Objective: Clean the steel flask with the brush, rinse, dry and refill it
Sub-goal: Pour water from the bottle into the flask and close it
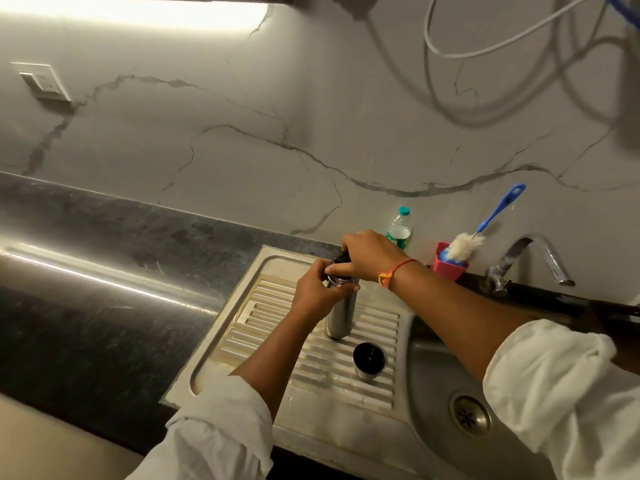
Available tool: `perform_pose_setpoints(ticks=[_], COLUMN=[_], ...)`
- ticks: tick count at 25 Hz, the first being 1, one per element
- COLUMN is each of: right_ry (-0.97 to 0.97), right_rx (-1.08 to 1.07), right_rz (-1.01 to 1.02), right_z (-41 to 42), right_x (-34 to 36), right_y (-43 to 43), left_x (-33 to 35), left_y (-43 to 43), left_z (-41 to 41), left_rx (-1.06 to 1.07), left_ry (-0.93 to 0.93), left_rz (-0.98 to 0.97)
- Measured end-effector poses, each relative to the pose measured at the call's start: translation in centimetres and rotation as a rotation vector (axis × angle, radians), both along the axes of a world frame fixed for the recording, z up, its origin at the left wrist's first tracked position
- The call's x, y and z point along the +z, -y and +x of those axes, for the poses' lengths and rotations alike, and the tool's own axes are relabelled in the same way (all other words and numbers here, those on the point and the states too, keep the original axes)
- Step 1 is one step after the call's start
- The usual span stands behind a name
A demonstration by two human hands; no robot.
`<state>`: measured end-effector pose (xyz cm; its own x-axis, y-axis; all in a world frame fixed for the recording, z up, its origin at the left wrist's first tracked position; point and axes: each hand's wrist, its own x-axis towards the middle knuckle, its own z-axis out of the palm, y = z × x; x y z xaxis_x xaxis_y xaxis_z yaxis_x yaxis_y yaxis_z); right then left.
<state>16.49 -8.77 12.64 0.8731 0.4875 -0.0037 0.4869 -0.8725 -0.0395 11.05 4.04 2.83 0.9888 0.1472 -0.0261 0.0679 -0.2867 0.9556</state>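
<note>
A steel flask (341, 315) stands upright on the ribbed drainboard (277, 341) of the sink. My left hand (317, 292) grips its neck. My right hand (369, 254) holds the black stopper (341, 258) at the flask's mouth from above. The flask's steel cup lid (369, 361) stands apart on the drainboard, just right of the flask, dark opening up. A bottle brush (479, 237) with a blue handle and white bristles leans in a pink cup (448, 268) by the wall.
A plastic water bottle (400, 227) with a green cap stands against the marble wall behind my right hand. The tap (535, 259) curves over the sink basin (436, 375) at the right, drain (469, 414) below. Dark counter (104, 271) stretches left.
</note>
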Motion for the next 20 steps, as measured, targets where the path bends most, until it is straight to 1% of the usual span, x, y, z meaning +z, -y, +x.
perform_pose_setpoints(ticks=[2,4,5,8,10,11,13,15,20], right_ry=[0.050,0.044,-0.001,-0.235,-0.335,-0.353,-0.327,-0.288,-0.064], right_rx=[-0.128,-0.109,-0.063,0.151,0.177,0.164,0.134,0.052,-0.277], right_rz=[-0.013,-0.049,-0.045,0.020,0.159,0.243,0.350,0.446,0.711], right_z=[-0.5,-0.5,-0.3,0.3,0.2,0.0,-0.3,-1.0,-3.9], right_x=[-0.4,-0.2,-0.1,0.5,0.1,-0.4,-1.4,-2.3,-5.1], right_y=[-1.1,-1.5,-1.1,1.3,2.6,2.9,3.2,3.1,0.6], left_x=[0.1,-0.1,-0.1,0.0,0.0,-0.1,-0.3,-0.6,-0.8], left_y=[0.0,-0.2,-0.3,-0.5,-0.5,-0.4,-0.3,-0.1,0.9], left_z=[0.0,0.1,0.1,0.1,0.0,-0.1,-0.2,-0.3,-0.7], left_rx=[0.005,-0.002,-0.011,-0.036,-0.042,-0.043,-0.032,-0.009,0.067], left_ry=[0.012,0.012,0.008,-0.004,-0.002,0.004,0.028,0.046,0.072], left_rz=[0.007,-0.004,-0.018,-0.033,-0.040,-0.052,-0.068,-0.053,0.008])
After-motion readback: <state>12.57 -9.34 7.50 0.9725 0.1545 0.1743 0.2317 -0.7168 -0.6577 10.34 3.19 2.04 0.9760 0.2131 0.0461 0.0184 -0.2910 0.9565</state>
